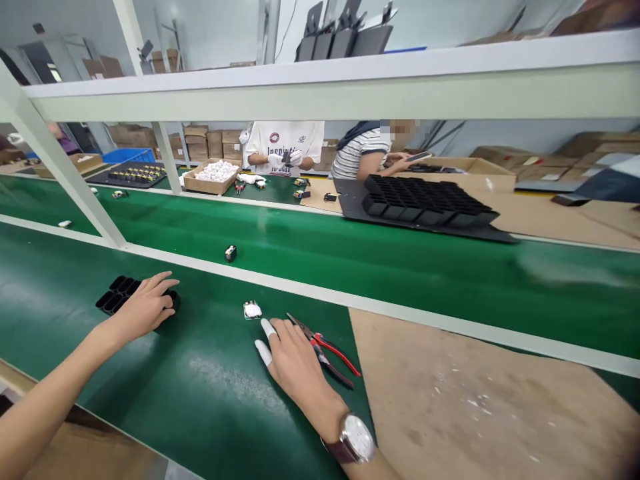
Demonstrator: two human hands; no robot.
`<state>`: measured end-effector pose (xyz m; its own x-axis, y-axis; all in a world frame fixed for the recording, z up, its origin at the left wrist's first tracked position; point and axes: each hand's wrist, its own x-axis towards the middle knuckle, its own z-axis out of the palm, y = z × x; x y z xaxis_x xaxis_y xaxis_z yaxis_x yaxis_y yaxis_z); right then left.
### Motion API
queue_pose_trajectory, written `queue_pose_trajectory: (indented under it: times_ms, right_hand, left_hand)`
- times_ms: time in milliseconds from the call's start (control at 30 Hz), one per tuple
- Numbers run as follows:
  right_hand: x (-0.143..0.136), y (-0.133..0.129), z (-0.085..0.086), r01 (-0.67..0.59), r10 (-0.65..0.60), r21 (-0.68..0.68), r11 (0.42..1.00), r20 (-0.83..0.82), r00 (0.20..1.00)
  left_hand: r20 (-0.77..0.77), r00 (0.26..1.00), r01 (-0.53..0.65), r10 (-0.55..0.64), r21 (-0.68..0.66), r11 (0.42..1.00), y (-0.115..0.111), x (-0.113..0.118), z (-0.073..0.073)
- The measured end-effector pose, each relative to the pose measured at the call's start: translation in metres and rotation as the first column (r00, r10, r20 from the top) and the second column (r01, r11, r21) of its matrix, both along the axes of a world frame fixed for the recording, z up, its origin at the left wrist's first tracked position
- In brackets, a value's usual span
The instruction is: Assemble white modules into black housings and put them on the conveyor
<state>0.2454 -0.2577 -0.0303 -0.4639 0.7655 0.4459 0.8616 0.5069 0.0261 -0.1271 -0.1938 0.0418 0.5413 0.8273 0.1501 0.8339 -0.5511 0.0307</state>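
Note:
My left hand (pixel 145 303) reaches over a cluster of small black oval-mouthed cases (pixel 117 293) on the green bench. Its fingers are spread above the right end of the cluster and partly hide it; whether they touch a case I cannot tell. On the bench rests my right hand (pixel 295 357), with white finger cots on two fingertips and a watch at the wrist. Its fingers are apart and hold nothing visible. Just beyond those fingertips lies a small circuit board (pixel 253 310) with a white lump on top. Red-and-black pliers (pixel 333 353) lie beside this hand, partly behind it.
A green conveyor belt (pixel 310 243) runs past the bench rail, carrying a small black case (pixel 231 253). Brown board (pixel 480 407) covers the bench at right. A shelf beam (pixel 320 100) crosses above. Two people work opposite, near a black tray (pixel 425 203) and a box of white parts (pixel 215 175).

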Motion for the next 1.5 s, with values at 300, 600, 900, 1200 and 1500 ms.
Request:
queue_pose_trajectory:
  times_ms: [300, 600, 900, 1200, 1500]
  right_hand:
    - [-0.038, 0.048, 0.023, 0.108, -0.11, -0.236, 0.966, 0.005, 0.994]
    - [-0.016, -0.02, 0.005, -0.115, 0.114, -0.212, 0.97, -0.017, 0.993]
    - [-0.022, -0.04, -0.015, -0.05, 0.058, -0.189, 0.981, 0.041, 0.997]
    - [-0.005, -0.018, 0.005, -0.149, 0.017, -0.393, 0.908, -0.321, 0.947]
    - [0.0, -0.024, -0.008, -0.165, -0.055, -0.45, 0.878, -0.436, 0.898]
  left_hand:
    - [0.294, 0.942, 0.212, -0.164, -0.14, 0.967, -0.007, 0.093, -0.012]
    - [0.525, 0.822, 0.407, -0.219, -0.273, 0.872, -0.021, 0.111, -0.041]
    - [0.605, 0.764, 0.446, -0.226, -0.242, 0.862, -0.027, 0.115, -0.06]
    - [0.638, 0.742, 0.449, -0.204, -0.247, 0.859, -0.028, 0.115, -0.065]
    - [0.633, 0.758, 0.419, -0.157, -0.289, 0.86, -0.031, 0.114, -0.066]
